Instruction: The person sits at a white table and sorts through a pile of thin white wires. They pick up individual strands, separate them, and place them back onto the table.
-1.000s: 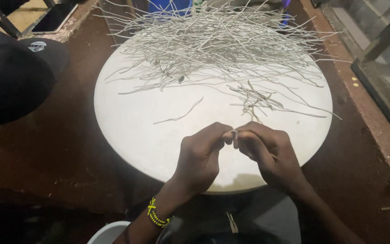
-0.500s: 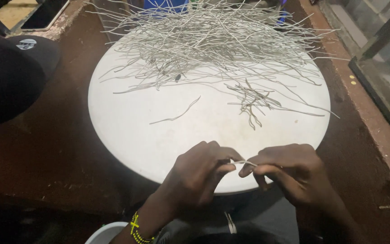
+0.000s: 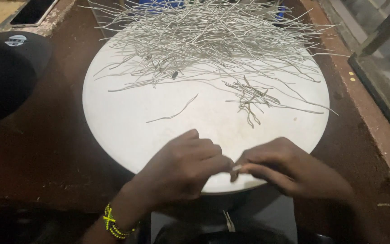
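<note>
A round white tray lies before me, with a big heap of thin pale grey strands spread over its far half. A single strand lies alone near the middle, and a small tangled bunch sits to its right. My left hand and my right hand meet fingertip to fingertip over the tray's near edge, both pinching one short pale strand. A yellow and green beaded bracelet is on my left wrist.
The tray rests on a dark brown surface. A black cap lies at the left. A glass-sided frame stands along the right edge. Something blue shows behind the heap.
My hands have shifted toward the tray's near edge. They drew slightly apart along the strand, then closed together again, fingertips touching.
</note>
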